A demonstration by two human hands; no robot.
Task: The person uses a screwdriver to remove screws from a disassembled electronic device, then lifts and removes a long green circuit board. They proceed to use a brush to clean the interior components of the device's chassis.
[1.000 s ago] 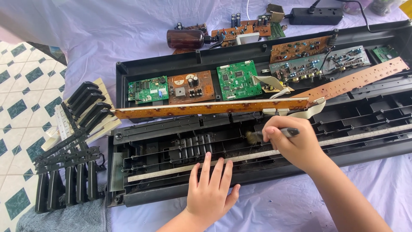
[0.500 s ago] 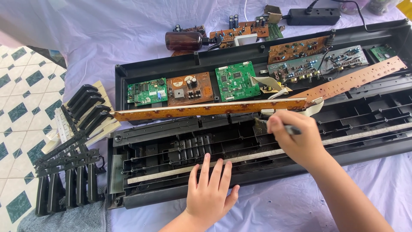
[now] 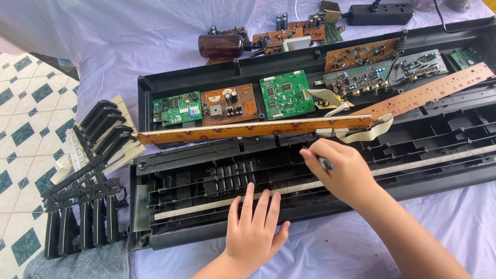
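An opened black keyboard case (image 3: pixel 170 235) lies across a cloth-covered table, its keys removed. My left hand (image 3: pixel 254 230) rests flat, fingers spread, on the case's front rim and the pale felt strip (image 3: pixel 206 205). My right hand (image 3: pixel 341 173) is closed around a small dark brush-like tool (image 3: pixel 324 163), its tip down in the black plastic ribs near the middle of the case. Just behind that hand runs a long orange contact board (image 3: pixel 248 128), tilted up, with a grey ribbon cable (image 3: pixel 361 135) at its right end.
Green and brown circuit boards (image 3: pixel 285 94) sit in the case's back half. Removed black keys (image 3: pixel 82 217) and white keys (image 3: pixel 121 155) are stacked at the left. A brown bottle (image 3: pixel 221 45), loose boards and a power strip (image 3: pixel 380 14) lie behind. Tiled floor shows far left.
My right hand with the tool has shifted up and slightly left along the ribs. The left hand has stayed flat in place.
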